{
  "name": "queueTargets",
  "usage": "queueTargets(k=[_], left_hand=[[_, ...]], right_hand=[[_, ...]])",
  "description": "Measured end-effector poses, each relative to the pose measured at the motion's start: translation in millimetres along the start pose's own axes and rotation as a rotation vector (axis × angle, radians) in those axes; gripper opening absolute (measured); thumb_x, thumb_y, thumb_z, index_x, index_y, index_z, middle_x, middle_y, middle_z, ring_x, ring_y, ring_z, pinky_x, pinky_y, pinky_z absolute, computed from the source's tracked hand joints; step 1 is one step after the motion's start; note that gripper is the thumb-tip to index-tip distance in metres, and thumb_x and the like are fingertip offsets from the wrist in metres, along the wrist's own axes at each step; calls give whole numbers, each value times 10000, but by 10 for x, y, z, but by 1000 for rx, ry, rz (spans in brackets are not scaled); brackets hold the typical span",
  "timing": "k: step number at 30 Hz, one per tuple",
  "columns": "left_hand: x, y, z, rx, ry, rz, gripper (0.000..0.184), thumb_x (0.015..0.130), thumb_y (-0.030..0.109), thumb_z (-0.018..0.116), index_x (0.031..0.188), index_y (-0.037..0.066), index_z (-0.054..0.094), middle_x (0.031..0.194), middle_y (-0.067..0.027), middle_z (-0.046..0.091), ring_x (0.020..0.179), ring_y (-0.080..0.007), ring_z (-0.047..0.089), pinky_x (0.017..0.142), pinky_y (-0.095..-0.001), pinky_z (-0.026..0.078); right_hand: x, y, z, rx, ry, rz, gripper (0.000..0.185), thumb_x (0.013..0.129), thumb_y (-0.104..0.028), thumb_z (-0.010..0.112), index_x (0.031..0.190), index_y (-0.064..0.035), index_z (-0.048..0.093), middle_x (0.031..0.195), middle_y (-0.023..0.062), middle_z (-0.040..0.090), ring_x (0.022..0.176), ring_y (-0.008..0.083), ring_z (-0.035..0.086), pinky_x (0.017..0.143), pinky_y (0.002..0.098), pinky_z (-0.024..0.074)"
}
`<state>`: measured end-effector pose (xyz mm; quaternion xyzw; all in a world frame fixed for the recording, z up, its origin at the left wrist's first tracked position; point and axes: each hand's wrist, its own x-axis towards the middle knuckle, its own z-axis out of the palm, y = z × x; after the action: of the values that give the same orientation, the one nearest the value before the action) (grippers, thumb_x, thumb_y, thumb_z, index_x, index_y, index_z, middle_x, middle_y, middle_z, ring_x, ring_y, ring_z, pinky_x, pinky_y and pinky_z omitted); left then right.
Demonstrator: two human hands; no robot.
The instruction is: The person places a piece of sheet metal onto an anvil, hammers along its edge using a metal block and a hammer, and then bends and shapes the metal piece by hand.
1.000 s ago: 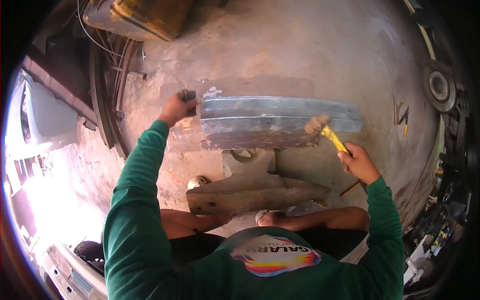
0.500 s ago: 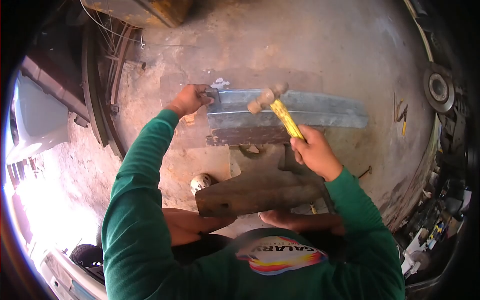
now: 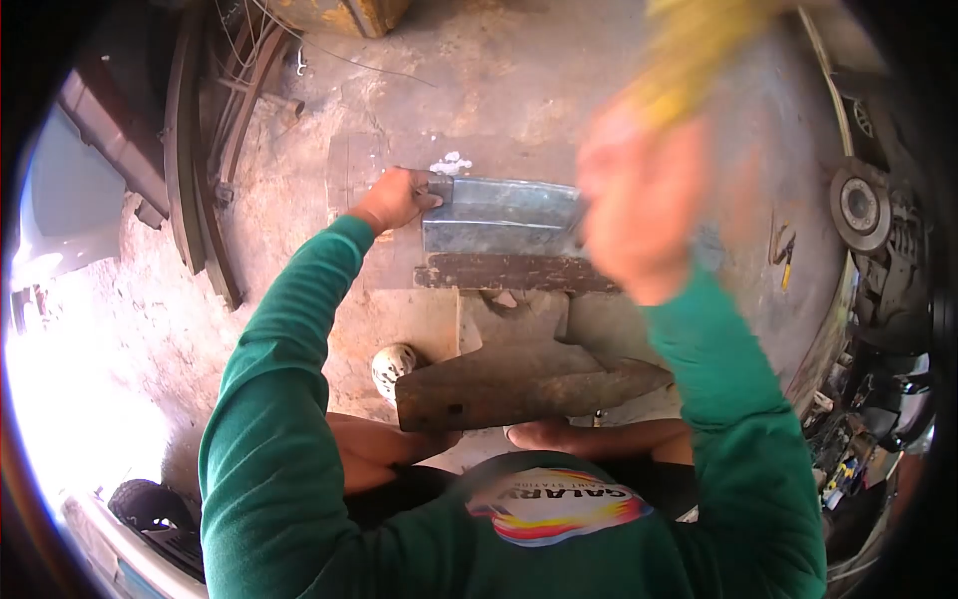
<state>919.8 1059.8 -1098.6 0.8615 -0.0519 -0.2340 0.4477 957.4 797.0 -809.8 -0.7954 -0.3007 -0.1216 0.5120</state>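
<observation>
A bent grey sheet-metal panel (image 3: pixel 499 212) lies across the floor in front of me. At its left end my left hand (image 3: pixel 397 200) is closed on a small dark metal block (image 3: pixel 437 188) set against the panel. My right hand (image 3: pixel 644 195), smeared by motion, is raised close to the camera and wrapped round the yellow handle (image 3: pixel 704 55) of a hammer; the hammer's head is out of view. That hand and its sleeve cover the panel's right part. Along the panel's near edge runs a dark, worn wooden strip (image 3: pixel 519 273).
Nearer my feet is a dark steel anvil (image 3: pixel 519 384), its horn pointing right, with a white perforated round object (image 3: pixel 393 371) beside it. A brake disc (image 3: pixel 860 203) and car parts line the right side. Long curved metal bars (image 3: pixel 185 150) stand at left.
My right hand has swung the hammer up from just over the panel toward the camera. My left hand keeps its grip at the panel's left end. The whole view has shifted slightly.
</observation>
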Motion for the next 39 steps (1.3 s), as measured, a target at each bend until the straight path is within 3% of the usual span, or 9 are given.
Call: queueTargets(k=[1, 3, 8, 14, 18, 27, 32, 35, 39], left_hand=[[-5, 2, -10, -1, 6, 5, 279, 939, 150, 860, 1212, 109, 819, 1011, -183, 812, 900, -317, 790, 870, -400, 615], [-1, -36, -2, 280, 14, 122, 321, 899, 186, 890, 1212, 145, 826, 1002, -182, 809, 908, -356, 785, 862, -424, 617], [-259, -218, -80, 147, -30, -25, 337, 899, 241, 883, 1217, 147, 823, 1041, -183, 815, 950, -360, 785, 893, -434, 605], [-67, 37, -65, -165, 1, -113, 419, 933, 369, 867, 1258, 109, 819, 1126, -244, 806, 1054, -424, 770, 963, -461, 594], [240, 405, 225, 113, 157, -100, 458, 987, 393, 839, 1286, 48, 794, 1046, -210, 826, 983, -354, 795, 936, -432, 590], [1067, 792, 1371, 48, 554, 28, 585, 994, 364, 821, 1364, -73, 706, 1413, -312, 699, 1274, -462, 683, 1089, -459, 539], [968, 659, 1369, -111, 575, 69, 504, 1000, 328, 820, 1316, -56, 737, 1474, -291, 674, 1277, -449, 684, 1100, -458, 533], [764, 668, 1237, -76, 566, 106, 415, 985, 308, 819, 1022, -100, 751, 1477, -274, 678, 1315, -474, 644, 1154, -489, 503], [655, 719, 1294, -108, 607, 13, 405, 991, 320, 813, 1063, -76, 760, 1478, -290, 672, 1352, -488, 621, 1169, -501, 493]], right_hand=[[-399, 294, 152, -279, -87, -116, 199, 1135, -224, 585, 1159, -26, 594, 807, 139, 695, 656, 324, 678, 626, 463, 547], [-881, 692, 371, -514, -893, 720, 265, 1101, -228, 595, 1179, 25, 591, 955, 317, 738, 913, 514, 732, 820, 582, 556], [-861, 761, -58, -276, -467, 806, 277, 1090, -232, 632, 1098, 41, 584, 922, 319, 710, 912, 517, 709, 816, 595, 526], [-1074, 1013, -707, -414, -469, 839, 298, 1087, -265, 646, 1095, 32, 614, 943, 309, 717, 935, 537, 690, 818, 584, 521], [-1242, 1341, -823, -500, -428, 894, 308, 1080, -279, 661, 1105, 28, 643, 962, 307, 731, 950, 530, 701, 838, 580, 533], [-1197, 1591, -1532, -651, -256, 844, 303, 1066, -313, 685, 1098, -15, 643, 958, 275, 750, 955, 520, 714, 829, 574, 550], [-2042, 1487, -2357, -980, -379, 940, 309, 1019, -322, 738, 1130, -48, 648, 941, 232, 766, 897, 509, 726, 814, 588, 563], [-2744, 1580, -2732, -1033, -446, 1017, 358, 989, -333, 767, 1211, -72, 664, 992, 209, 785, 941, 469, 747, 860, 567, 585], [-3044, 1973, -2821, -915, -750, 1251, 649, 958, -401, 804, 1462, -48, 599, 1375, 294, 680, 1311, 447, 645, 1106, 537, 528]])
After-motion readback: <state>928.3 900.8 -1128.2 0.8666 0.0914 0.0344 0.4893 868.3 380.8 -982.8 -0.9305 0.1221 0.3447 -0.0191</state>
